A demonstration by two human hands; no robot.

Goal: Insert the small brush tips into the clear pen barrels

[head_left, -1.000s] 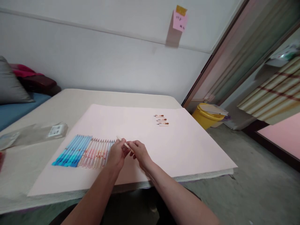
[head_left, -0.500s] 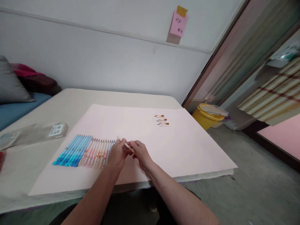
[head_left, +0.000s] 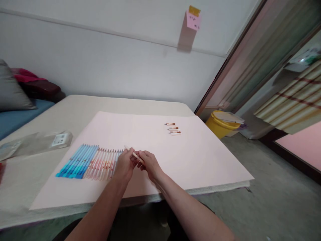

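Between both hands, above the pink sheet (head_left: 195,160), is a slim cream pen (head_left: 135,155), tilted with its pale tip toward the upper left. My left hand (head_left: 125,163) is closed round its upper part, and my right hand (head_left: 148,162) pinches the lower end. Fingers hide part of the barrel. To the left lies a row of pens: several blue ones (head_left: 77,161), then several pale ones with reddish patterns (head_left: 101,164). My left hand covers the row's right end. Farther back on the right lie three short brown-and-white pieces (head_left: 173,128) with thin dark points.
A clear plastic bag (head_left: 40,144) with a white label lies on the table's left side. A yellow bucket (head_left: 222,125) stands on the floor to the right. On the wall hangs a pink note (head_left: 193,21). A grey cushion (head_left: 13,88) is at far left.
The hands and the pen stay almost in place, with only a tiny shift. The lower edge of the pink note on the wall has lifted away, and its shadow is longer.
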